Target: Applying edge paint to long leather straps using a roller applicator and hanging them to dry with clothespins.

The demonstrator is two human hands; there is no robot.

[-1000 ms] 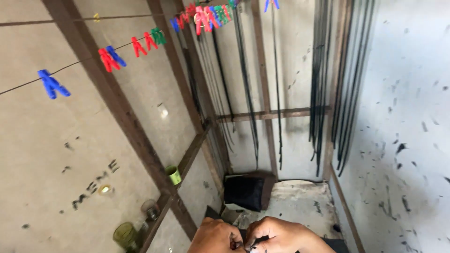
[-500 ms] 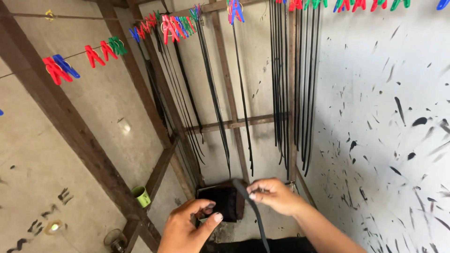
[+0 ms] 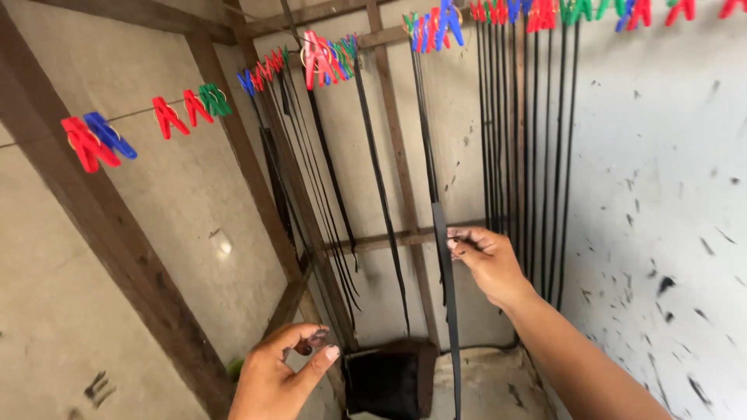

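Head view: right hand (image 3: 486, 260) pinched on upper end of a long black strip (image 3: 447, 311), strip's lower end cut off at frame bottom, left hand (image 3: 282, 373) empty, fingers apart, wrist out of frame, dark box (image 3: 389, 377) below w/ contents indistinct, coloured pegs (image 3: 327, 56) holding more strips above.

The right hand (image 3: 486, 260) is raised in front of the wall, its fingers (image 3: 461, 239) pinching a long flat black strip (image 3: 447, 311) that hangs straight down past a dark box (image 3: 389, 381) on the floor. The left hand (image 3: 280, 373) sits low and apart from the strip, palm half open, fingers loosely curled and holding nothing. Overhead, red, blue and green clothes pegs (image 3: 327, 54) line a cord, and many more thin black strips (image 3: 529, 155) hang from them against the paint-flecked wall (image 3: 661, 194) and its wooden frame (image 3: 257, 179).
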